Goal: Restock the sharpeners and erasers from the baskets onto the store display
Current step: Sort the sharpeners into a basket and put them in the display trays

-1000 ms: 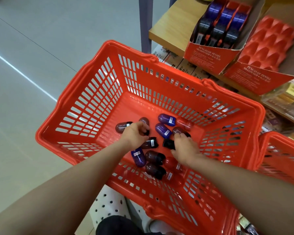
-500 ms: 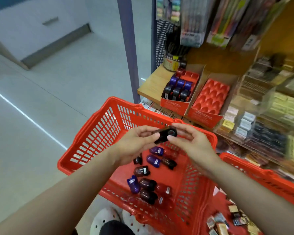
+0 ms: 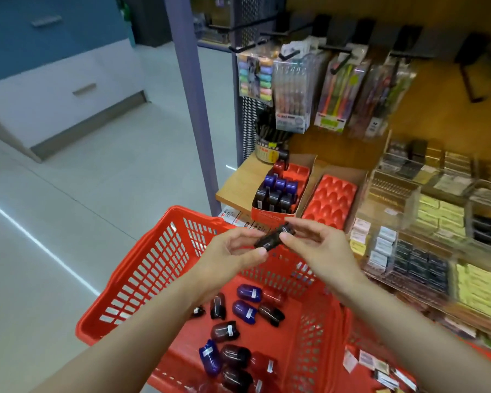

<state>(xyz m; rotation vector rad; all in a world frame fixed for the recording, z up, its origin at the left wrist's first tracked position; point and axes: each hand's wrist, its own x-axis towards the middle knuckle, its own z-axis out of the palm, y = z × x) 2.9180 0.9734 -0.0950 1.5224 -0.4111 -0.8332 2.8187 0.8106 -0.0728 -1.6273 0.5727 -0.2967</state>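
A dark sharpener is held above the red basket between my left hand and my right hand; both pinch it with their fingertips. Several purple, dark and red sharpeners lie loose on the basket floor. On the wooden shelf a red display box holds several upright sharpeners; beside it a second red tray shows only empty sockets. A second red basket at lower right holds small packaged erasers.
Clear bins of boxed erasers fill the shelf to the right. Pen packs hang from hooks above. A purple post marks the shelf's left end. Pale floor and a white drawer cabinet lie to the left.
Both hands rose out of the basket, bringing a dark sharpener up between them. The view tilted up from the basket floor toward the shelf and hanging packs.
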